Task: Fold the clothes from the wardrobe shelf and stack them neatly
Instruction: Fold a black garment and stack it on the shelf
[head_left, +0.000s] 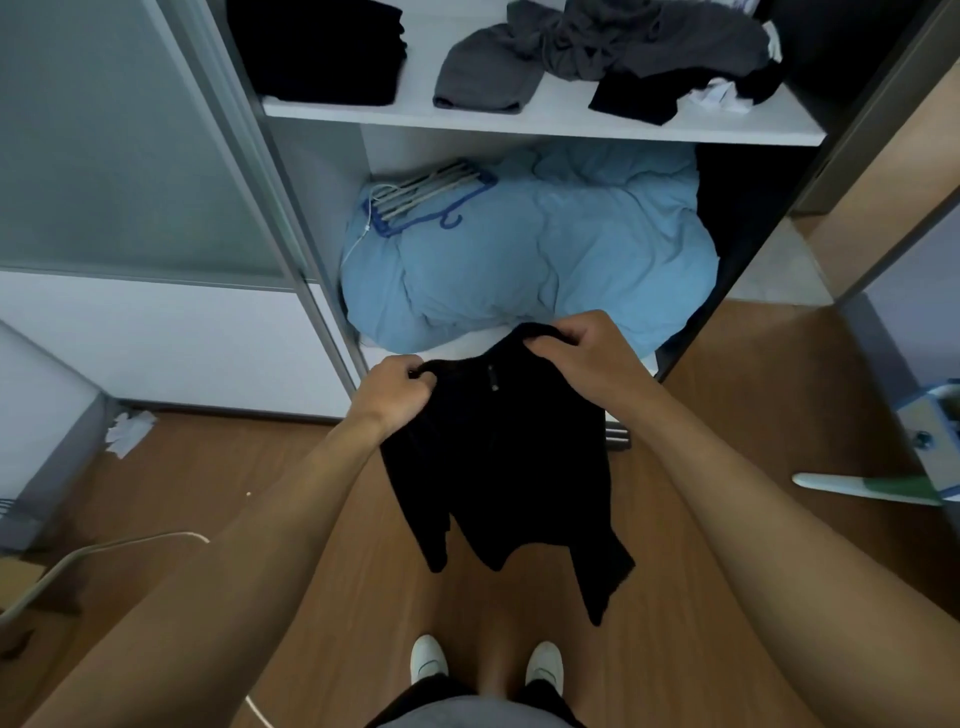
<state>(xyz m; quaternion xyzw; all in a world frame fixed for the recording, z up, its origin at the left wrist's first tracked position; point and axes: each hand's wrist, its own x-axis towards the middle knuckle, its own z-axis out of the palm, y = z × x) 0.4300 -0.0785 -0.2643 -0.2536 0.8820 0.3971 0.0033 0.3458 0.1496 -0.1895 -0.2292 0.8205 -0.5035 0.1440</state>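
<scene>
A black garment (504, 467) hangs in the air in front of the wardrobe, above the wooden floor. My left hand (395, 389) grips its upper left edge and my right hand (576, 353) grips its upper right edge, fingers curled into the cloth. On the white wardrobe shelf (519, 117) above lie a folded black stack (322, 47) at the left, a crumpled grey garment (488, 73) in the middle, and a loose heap of grey, black and white clothes (675, 57) at the right.
Below the shelf a light blue duvet (545, 249) fills the compartment, with a bunch of hangers (426, 197) on it. The sliding door (130, 156) stands to the left. Crumpled paper (127, 426) lies on the floor at left; my white shoes (488, 665) are below.
</scene>
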